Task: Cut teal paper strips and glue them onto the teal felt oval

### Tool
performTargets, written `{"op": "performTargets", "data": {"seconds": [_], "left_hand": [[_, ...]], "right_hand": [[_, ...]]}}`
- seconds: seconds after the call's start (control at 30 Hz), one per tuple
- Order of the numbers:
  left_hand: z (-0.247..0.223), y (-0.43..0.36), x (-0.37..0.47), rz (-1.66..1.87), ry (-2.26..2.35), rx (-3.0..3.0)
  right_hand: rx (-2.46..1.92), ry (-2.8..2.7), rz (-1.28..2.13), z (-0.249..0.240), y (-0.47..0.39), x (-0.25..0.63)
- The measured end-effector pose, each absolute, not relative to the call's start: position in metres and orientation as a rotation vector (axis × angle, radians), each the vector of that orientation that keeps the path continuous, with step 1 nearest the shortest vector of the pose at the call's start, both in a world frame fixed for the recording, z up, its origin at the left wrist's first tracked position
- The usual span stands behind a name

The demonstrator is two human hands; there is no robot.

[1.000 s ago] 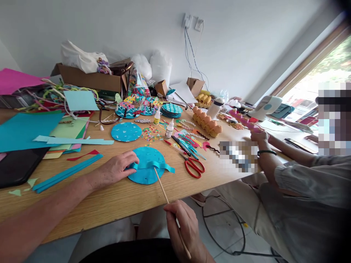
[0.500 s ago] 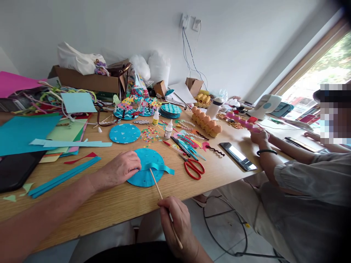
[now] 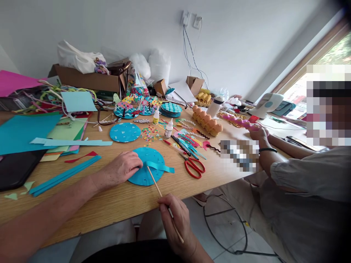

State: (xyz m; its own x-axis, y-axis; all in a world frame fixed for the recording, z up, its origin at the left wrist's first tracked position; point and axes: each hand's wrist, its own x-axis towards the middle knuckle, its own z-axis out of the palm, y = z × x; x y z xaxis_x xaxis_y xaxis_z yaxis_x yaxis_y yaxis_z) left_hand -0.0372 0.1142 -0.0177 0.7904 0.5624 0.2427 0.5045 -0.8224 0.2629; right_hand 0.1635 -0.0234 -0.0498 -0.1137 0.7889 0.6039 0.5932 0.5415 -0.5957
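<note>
A blue paper disc [image 3: 153, 157] lies near the table's front edge, with a blue paper strip [image 3: 161, 167] across it that sticks out past its right side. My left hand [image 3: 126, 167] rests on the disc's left part, fingers pressed together; what they pinch, if anything, is hidden. My right hand [image 3: 177, 223] is closed round a thin wooden stick [image 3: 155, 183], below the table's front edge. The stick's far tip touches the disc area at the strip's left end. Red-handled scissors [image 3: 194, 167] lie right of the disc.
Another blue disc [image 3: 125, 132], glue bottles [image 3: 168, 128], pens [image 3: 181, 144] and paper confetti stand or lie behind. Blue strips [image 3: 65, 175] are at left. A person [image 3: 309, 175] at right reaches to a pink egg-carton strip [image 3: 238, 121].
The stick's tip has shifted slightly left, and the strip's left end now shows loose from my left fingers. The neighbouring person has leaned a little to the left.
</note>
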Motion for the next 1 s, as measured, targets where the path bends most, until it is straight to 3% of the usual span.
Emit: {"op": "performTargets", "data": {"seconds": [1.0], "left_hand": [[-0.018,0.113,-0.028,0.306,0.939,2.817]], "right_hand": [[-1.151,-1.813,0.346,-0.051,-0.035,0.181]]}}
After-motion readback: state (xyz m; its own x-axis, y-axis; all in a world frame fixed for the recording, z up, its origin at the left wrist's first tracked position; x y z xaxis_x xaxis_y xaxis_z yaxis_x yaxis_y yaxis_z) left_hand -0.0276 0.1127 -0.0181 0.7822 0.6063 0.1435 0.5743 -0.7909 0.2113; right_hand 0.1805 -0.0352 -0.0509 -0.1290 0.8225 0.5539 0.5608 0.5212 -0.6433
